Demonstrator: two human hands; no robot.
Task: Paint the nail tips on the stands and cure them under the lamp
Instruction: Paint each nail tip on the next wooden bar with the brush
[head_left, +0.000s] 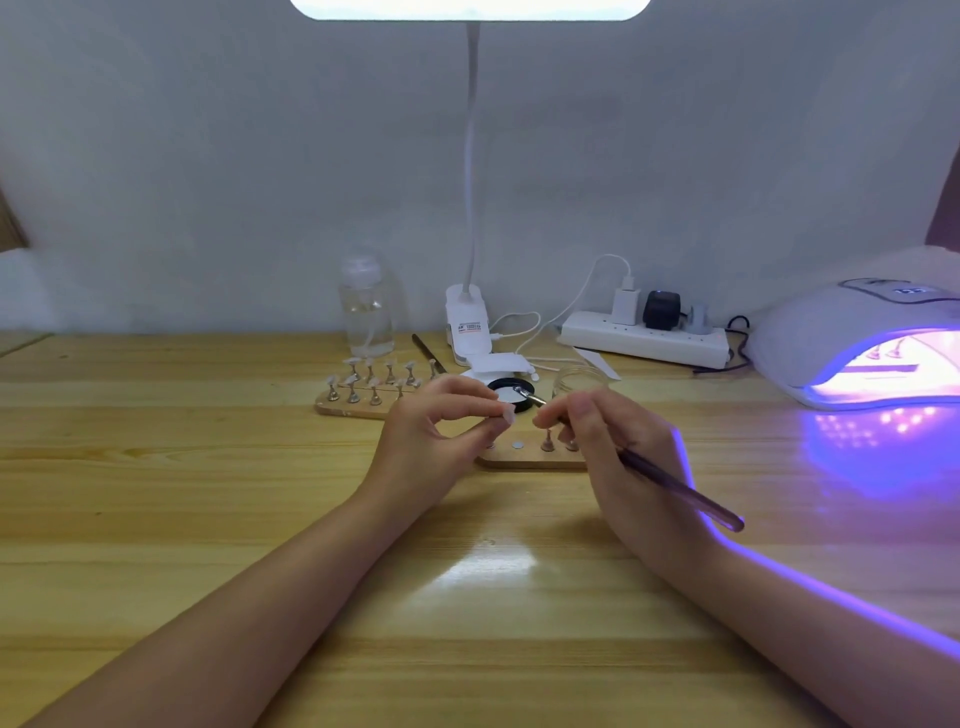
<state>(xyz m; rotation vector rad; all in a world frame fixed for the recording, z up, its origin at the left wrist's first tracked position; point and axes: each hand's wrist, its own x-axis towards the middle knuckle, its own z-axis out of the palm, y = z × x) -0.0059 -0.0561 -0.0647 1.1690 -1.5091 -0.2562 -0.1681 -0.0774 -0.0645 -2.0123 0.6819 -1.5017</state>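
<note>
My left hand (441, 431) pinches a small nail tip stand (506, 414) between thumb and fingers, lifted just above a wooden stand board (519, 457). My right hand (618, 447) grips a thin dark brush (675, 488), whose metal end (527, 396) points at the held nail tip. The board under my hands carries two or three metal stands (548, 442) and a bare round magnet (517, 445). Behind it lies a black-rimmed round pot (511, 388). A second board (358, 402) at the back left holds several stands with nail tips.
A curing lamp (852, 338) glows violet at the right, with stands visible inside. A clip desk lamp (467, 322), a clear bottle (366, 306), a small glass jar (576, 379), a spare brush (426, 351) and a power strip (644, 338) line the back of the wooden table (208, 493).
</note>
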